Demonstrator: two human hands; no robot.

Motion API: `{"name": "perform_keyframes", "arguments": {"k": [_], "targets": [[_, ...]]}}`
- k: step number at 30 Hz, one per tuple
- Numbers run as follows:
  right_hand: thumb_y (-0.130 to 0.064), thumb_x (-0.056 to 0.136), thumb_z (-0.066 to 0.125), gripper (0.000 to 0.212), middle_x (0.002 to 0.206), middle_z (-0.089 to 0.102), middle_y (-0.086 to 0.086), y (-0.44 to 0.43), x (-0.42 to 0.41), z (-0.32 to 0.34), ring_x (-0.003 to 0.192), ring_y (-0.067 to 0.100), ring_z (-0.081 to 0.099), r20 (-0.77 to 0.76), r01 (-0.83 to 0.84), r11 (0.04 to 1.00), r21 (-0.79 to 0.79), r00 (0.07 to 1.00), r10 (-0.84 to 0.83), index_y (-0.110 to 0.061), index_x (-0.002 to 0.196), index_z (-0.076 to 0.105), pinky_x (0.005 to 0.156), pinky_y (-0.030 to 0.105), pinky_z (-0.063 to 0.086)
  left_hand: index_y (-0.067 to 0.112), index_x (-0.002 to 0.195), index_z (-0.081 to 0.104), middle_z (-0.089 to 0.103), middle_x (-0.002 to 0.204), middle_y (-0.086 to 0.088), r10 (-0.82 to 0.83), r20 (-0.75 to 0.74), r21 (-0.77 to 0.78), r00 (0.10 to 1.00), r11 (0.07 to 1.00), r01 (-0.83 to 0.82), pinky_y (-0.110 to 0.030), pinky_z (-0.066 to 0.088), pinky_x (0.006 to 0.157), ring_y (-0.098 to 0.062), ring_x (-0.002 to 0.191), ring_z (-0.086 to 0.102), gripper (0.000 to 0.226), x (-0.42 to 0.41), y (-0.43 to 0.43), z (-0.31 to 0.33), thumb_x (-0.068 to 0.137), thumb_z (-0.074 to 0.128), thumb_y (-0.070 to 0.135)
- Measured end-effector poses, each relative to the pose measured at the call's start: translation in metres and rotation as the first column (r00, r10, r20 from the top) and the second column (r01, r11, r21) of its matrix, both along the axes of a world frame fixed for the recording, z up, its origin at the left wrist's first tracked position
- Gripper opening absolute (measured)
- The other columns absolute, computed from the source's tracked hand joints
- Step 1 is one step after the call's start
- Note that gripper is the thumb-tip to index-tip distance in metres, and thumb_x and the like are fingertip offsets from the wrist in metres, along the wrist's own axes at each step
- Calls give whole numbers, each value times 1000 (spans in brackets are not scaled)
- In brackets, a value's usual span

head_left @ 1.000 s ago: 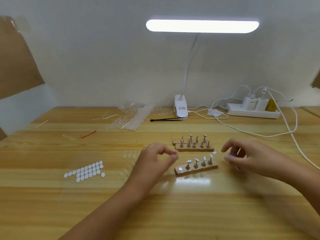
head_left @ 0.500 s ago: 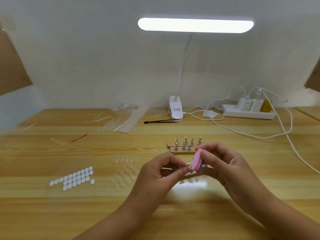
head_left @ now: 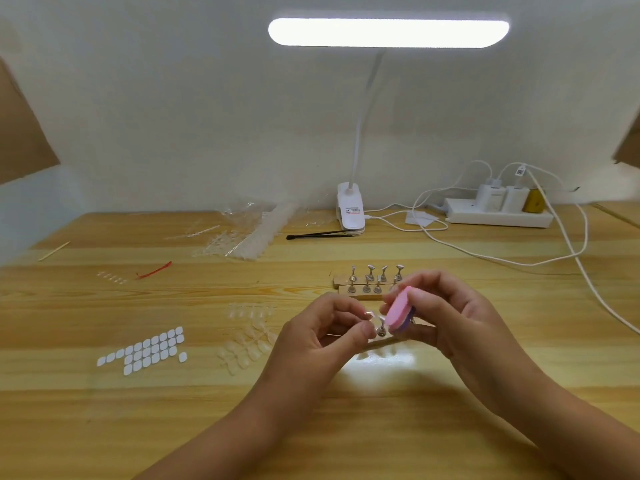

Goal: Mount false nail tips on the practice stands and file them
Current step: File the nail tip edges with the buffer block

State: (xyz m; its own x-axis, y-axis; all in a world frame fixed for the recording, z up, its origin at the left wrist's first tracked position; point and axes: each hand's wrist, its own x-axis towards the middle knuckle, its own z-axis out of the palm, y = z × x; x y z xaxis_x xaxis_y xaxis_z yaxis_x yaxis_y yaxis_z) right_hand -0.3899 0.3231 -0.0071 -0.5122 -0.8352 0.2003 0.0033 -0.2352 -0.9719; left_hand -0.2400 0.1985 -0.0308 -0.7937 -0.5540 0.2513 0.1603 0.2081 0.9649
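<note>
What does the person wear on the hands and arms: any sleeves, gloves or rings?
Nothing worn is visible. The left hand and the right hand have no gloves and no visible rings. The left forearm and the right forearm are bare down to the picture's edge: no sleeves, watch or bracelet.

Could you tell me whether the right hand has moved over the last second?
Yes. The right hand has come leftward: it was right of the back stands, and now holds the pink file in front of their right end.
</note>
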Motion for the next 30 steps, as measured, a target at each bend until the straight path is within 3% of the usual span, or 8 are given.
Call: {"name": "perform_keyframes", "arguments": {"k": [2, 5, 9, 12, 18, 24, 27, 30], "targets": [[-15, 93, 57, 8, 83, 69, 9, 1, -3, 0, 72, 20, 64, -16, -2, 1000, 24, 1000, 3, -13, 95, 64, 61, 23, 53, 31, 89, 70, 71, 91, -10, 0, -9, 10, 1000, 1000, 0, -22, 54, 77, -12, 82, 69, 8, -1, 0, 0, 86, 74, 25], [-23, 84, 44, 23, 66, 53, -1, 2, -4, 2, 58, 10, 46, -222, 12, 995, 103, 975, 11, -19, 83, 67, 54, 17, 41, 33, 87, 71, 70, 92, -10, 2, -8, -6, 1000, 1000, -2, -21, 53, 76, -14, 85, 68, 7, -1, -1, 0, 84, 73, 28], [-52, 84, 66, 24, 68, 59, -2, 1, 4, 4, 60, 8, 52, -430, 45, 986, 162, 902, 29, -29, 78, 68, 57, 12, 42, 33, 87, 71, 70, 88, -1, -13, -8, -24, 1000, 1000, 13, -23, 56, 78, -13, 86, 69, 5, -1, -1, -3, 83, 75, 32], [-46, 72, 70, 17, 75, 57, 15, 2, 8, 3, 64, 15, 50, -481, 55, 988, 144, 877, 21, -30, 77, 69, 58, 13, 41, 32, 88, 71, 71, 89, -1, -20, -9, -26, 1000, 999, 20, -34, 59, 85, -18, 89, 71, 8, -1, 0, -4, 84, 77, 35], [-40, 72, 71, 13, 72, 58, 9, 4, 7, 0, 61, 6, 52, -505, 52, 997, 50, 863, -20, -28, 77, 69, 56, 11, 42, 32, 89, 71, 72, 91, -2, -11, 1, -51, 1000, 999, 11, -30, 58, 82, -17, 91, 70, 8, -1, 0, -4, 84, 75, 36], [-29, 86, 68, 12, 69, 52, -8, 3, 0, -3, 63, 10, 49, -821, 98, 994, -44, 564, -92, -17, 84, 68, 59, 10, 35, 32, 88, 72, 71, 89, 0, -6, 39, -57, 999, 998, 8, -31, 58, 83, -18, 89, 70, 4, 0, 1, -4, 87, 74, 30], [-25, 87, 70, 11, 70, 51, -6, 3, -1, -3, 61, 13, 48, -862, 117, 993, -34, 500, -88, -15, 83, 68, 57, 11, 33, 32, 86, 71, 71, 89, 1, -3, 71, -72, 997, 997, 8, -27, 57, 80, -16, 88, 70, 9, 0, 2, -3, 88, 74, 24], [-26, 84, 67, 12, 70, 51, -7, 4, -1, -2, 60, 14, 49, -887, 125, 992, -31, 454, -86, -14, 82, 69, 53, 18, 37, 31, 87, 71, 72, 89, 3, -6, 89, -62, 996, 998, 11, -21, 55, 76, -11, 86, 70, 7, 1, 4, 1, 82, 71, 37]]}}
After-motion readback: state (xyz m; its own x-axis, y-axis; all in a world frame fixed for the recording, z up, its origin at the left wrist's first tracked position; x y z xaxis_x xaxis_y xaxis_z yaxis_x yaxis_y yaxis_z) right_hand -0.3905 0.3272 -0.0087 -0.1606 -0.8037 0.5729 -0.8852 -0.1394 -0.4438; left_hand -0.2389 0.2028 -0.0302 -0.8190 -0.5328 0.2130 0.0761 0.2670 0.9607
